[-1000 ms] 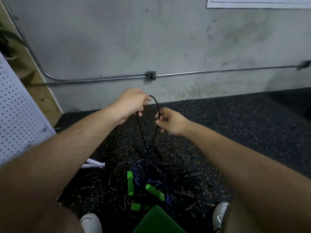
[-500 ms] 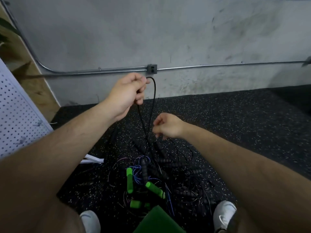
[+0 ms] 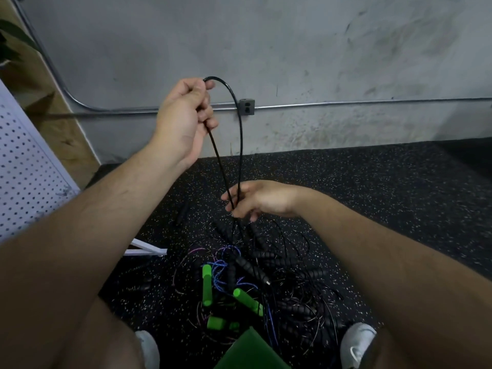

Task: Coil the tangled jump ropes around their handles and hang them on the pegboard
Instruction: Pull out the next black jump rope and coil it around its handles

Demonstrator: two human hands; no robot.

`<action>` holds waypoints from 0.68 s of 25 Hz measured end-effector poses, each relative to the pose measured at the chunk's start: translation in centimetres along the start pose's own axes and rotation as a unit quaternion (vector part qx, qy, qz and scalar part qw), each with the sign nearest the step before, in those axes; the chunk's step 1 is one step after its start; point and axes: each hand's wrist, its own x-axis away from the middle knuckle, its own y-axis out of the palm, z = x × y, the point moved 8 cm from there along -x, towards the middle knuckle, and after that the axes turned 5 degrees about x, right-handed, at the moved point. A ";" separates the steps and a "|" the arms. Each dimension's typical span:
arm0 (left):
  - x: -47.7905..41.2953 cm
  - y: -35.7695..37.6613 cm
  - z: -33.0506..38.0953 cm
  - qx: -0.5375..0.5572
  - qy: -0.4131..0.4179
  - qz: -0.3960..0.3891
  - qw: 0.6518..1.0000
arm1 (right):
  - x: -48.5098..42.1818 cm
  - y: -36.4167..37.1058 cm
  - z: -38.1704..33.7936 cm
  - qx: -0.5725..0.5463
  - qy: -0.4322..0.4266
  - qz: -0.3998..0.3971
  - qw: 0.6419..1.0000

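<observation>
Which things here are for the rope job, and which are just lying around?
For the job: black rope, tangled rope pile, green handles, pegboard.
Just lying about: white strip, wall outlet, plant leaves.

Bare left hand [image 3: 183, 121] and right hand [image 3: 262, 199] on bare, lightly haired forearms [image 3: 106, 209]; below, a white left sneaker [image 3: 147, 347] and a white right sneaker [image 3: 355, 342]

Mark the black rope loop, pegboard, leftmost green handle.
black rope loop [image 3: 241, 134], head view, right strand below the bend
pegboard [image 3: 24, 166], head view, perforated face
leftmost green handle [image 3: 206, 285], head view, middle of the grip
</observation>
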 end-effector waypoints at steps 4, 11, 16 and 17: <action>-0.3 -0.7 -1.7 -0.034 -0.041 -0.009 0.999 | 0.4 -1.7 -1.3 0.002 -0.040 0.146 0.989; 7.6 0.3 -13.2 -0.343 -0.258 -0.297 0.853 | 3.7 -9.5 -5.3 -0.266 -0.163 0.365 0.877; 4.2 0.9 -12.0 -0.287 -0.167 -0.138 0.933 | 4.1 -9.9 -3.3 -0.213 -0.107 0.336 0.911; 3.4 1.2 -11.2 -0.246 -0.152 -0.118 0.950 | 3.8 -8.9 -2.3 -0.142 -0.070 0.294 0.943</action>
